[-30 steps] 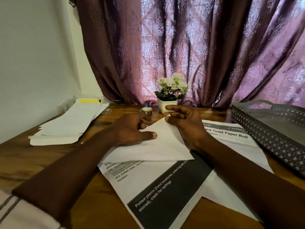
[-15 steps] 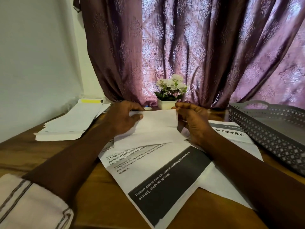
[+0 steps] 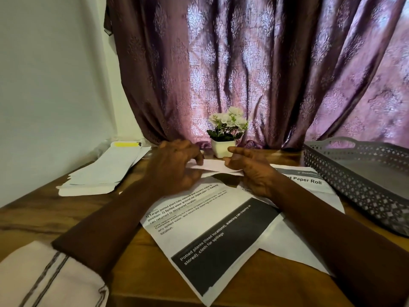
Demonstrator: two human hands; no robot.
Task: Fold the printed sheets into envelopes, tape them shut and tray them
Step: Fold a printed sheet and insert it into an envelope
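Note:
A folded white sheet (image 3: 213, 166) is held just above the table between both hands, seen nearly edge-on. My left hand (image 3: 177, 167) covers its left part, fingers curled over the top edge. My right hand (image 3: 250, 171) pinches its right end, with the index finger stretched out above. Under the hands lie printed sheets (image 3: 208, 227) with dark bands and text, spread on the wooden table (image 3: 66, 209). A grey perforated tray (image 3: 358, 173) stands at the right.
A stack of white folded papers (image 3: 104, 173) lies at the left by the wall. A small white pot of white flowers (image 3: 223, 138) stands behind the hands, before a purple curtain. A striped cloth (image 3: 44, 278) covers the near left corner.
Both hands lifted the white sheet off the printed pages and moved it away from me. It showed as a broad triangle, then a rectangle, and now lies flatter and thinner.

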